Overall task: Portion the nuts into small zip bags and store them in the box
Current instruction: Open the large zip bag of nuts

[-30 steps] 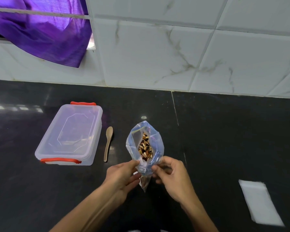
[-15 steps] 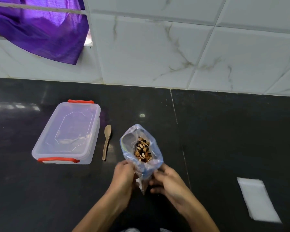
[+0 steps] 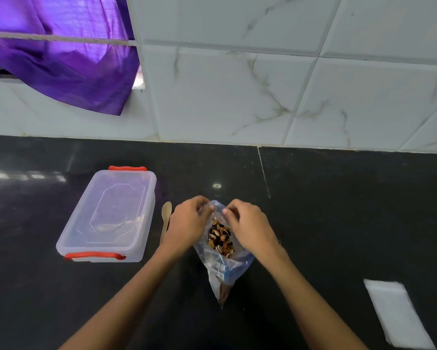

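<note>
Fingers of the left hand [image 3: 189,223] and right hand [image 3: 247,224] pinch the mouth of the soft clear blue-tinted plastic nut bag [image 3: 223,263] on the black counter [image 3: 338,210]; thin, slippery film likely sags, so the rim is the best hold

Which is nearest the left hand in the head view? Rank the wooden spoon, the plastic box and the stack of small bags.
1. wooden spoon, just left of the left hand
2. plastic box, farther left
3. stack of small bags, far right
</note>
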`<action>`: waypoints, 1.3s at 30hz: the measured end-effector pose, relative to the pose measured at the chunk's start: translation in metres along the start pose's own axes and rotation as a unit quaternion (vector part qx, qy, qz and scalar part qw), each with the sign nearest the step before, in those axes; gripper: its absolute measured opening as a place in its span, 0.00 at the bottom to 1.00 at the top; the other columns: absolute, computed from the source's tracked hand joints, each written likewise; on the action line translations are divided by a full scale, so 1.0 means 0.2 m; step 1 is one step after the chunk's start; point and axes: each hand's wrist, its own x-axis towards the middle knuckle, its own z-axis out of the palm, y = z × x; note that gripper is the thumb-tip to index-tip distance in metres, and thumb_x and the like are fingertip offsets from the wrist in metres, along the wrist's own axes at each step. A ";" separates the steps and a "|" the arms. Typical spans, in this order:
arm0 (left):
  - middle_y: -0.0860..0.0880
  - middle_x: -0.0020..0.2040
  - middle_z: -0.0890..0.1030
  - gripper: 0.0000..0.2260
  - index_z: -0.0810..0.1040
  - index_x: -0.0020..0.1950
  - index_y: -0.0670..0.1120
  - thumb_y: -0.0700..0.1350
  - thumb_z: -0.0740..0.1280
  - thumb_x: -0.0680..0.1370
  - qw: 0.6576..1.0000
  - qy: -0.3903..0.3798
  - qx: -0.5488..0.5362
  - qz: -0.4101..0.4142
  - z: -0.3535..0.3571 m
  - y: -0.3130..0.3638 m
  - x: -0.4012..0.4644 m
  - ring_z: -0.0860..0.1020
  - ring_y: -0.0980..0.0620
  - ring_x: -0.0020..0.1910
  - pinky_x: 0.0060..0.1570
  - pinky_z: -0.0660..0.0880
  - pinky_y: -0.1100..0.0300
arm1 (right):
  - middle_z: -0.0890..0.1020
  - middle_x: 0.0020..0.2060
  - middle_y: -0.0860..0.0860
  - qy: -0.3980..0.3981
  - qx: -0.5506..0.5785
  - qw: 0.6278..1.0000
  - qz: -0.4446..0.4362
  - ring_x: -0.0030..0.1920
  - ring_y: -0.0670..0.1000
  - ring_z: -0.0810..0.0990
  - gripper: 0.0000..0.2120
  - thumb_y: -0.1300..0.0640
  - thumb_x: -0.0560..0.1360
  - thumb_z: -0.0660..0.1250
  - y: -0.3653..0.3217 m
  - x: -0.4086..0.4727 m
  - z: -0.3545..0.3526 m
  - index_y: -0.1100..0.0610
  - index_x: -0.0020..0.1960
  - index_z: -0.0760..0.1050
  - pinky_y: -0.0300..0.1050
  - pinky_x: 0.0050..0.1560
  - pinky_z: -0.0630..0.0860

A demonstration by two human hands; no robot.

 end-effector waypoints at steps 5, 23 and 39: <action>0.51 0.35 0.74 0.14 0.74 0.41 0.43 0.43 0.55 0.83 0.999 -0.044 0.013 -0.006 0.00 0.03 0.03 0.74 0.52 0.38 0.38 0.64 0.69 | 0.79 0.42 0.53 -0.051 -0.007 0.998 0.040 0.43 0.52 0.78 0.12 0.54 0.82 0.53 0.05 0.05 0.01 0.57 0.48 0.73 0.49 0.45 0.74; 0.57 0.38 0.62 0.14 0.75 0.54 0.43 0.51 0.70 0.76 0.985 -0.062 -0.036 -0.154 -0.03 0.05 -0.06 0.72 0.58 0.39 0.49 0.77 0.56 | 0.75 0.54 0.47 -0.098 0.126 0.980 0.121 0.51 0.44 0.75 0.14 0.47 0.78 0.62 0.15 -0.02 -0.04 0.49 0.61 0.65 0.38 0.44 0.71; 0.41 0.47 0.79 0.13 0.77 0.52 0.40 0.42 0.53 0.81 0.792 -0.260 -0.467 -0.294 0.06 0.03 -0.07 0.77 0.44 0.49 0.52 0.75 0.50 | 0.74 0.46 0.52 -0.046 0.200 0.961 0.183 0.45 0.49 0.73 0.11 0.57 0.79 0.55 0.14 0.03 -0.03 0.56 0.40 0.71 0.48 0.49 0.68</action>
